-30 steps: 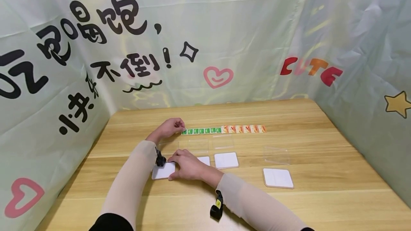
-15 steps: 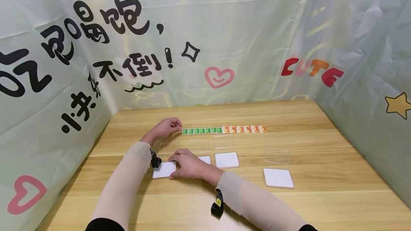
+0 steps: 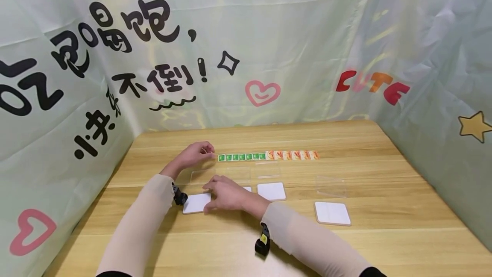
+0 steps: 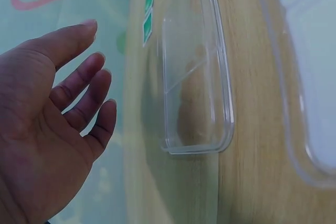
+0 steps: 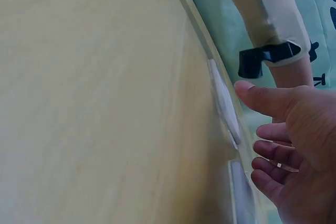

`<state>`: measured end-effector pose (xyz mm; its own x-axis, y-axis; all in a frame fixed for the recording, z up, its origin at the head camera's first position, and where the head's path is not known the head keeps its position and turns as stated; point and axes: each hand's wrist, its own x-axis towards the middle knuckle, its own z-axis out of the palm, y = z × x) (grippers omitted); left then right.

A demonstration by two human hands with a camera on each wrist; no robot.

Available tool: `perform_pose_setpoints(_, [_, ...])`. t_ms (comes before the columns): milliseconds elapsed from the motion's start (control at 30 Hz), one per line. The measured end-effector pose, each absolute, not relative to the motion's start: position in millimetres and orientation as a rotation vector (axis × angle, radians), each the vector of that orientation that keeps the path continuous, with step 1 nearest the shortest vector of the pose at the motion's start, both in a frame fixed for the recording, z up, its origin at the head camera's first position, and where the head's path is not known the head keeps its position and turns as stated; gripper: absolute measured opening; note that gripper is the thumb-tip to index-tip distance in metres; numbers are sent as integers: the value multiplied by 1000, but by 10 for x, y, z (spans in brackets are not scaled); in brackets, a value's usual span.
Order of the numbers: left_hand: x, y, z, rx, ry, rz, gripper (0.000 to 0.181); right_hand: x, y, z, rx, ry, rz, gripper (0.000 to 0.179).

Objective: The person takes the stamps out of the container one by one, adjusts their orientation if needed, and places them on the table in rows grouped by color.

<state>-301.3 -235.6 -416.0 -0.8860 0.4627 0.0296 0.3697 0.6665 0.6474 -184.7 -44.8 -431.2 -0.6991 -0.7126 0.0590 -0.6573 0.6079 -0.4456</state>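
Observation:
In the head view my left hand (image 3: 193, 156) hovers just left of a row of small green-printed cards (image 3: 241, 157), fingers loosely bent and holding nothing. The row continues to the right in orange-printed cards (image 3: 295, 155). My right hand (image 3: 229, 194) is at the right edge of the leftmost white card stack (image 3: 195, 204), thumb and fingers spread; the right wrist view shows nothing in its grasp. It partly hides a second white stack (image 3: 248, 189). In the left wrist view a clear plastic case part (image 4: 197, 98) lies beside the left hand.
Two more white stacks (image 3: 271, 191) (image 3: 332, 213) lie to the right on the wooden table (image 3: 384, 243). Several clear plastic pieces (image 3: 331, 187) lie behind the stacks. Printed cloth (image 3: 300, 46) encloses the table's back and sides.
My left hand has drawn back leftwards from the end of the green cards, exposing the leftmost one. My right hand has lifted slightly and loosened at the leftmost white stack.

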Motion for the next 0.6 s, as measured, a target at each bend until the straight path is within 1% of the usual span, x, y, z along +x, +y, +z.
perform_pose_setpoints(200, [-2921, -2367, -4119, 731, 2754, 1022, 13, -1867, -357, -4257, -1204, 2720, -668, 62])
perform_pose_setpoints(400, [-2794, -2357, -4060, 764, 2766, 979, 21, -1872, -233, -4186, -1229, 2718, -699, 56])
perform_pose_setpoints(600, [-2672, -2351, -4025, 743, 2775, 971, 25, -1862, -110, -4112, -1246, 2732, -704, 54])
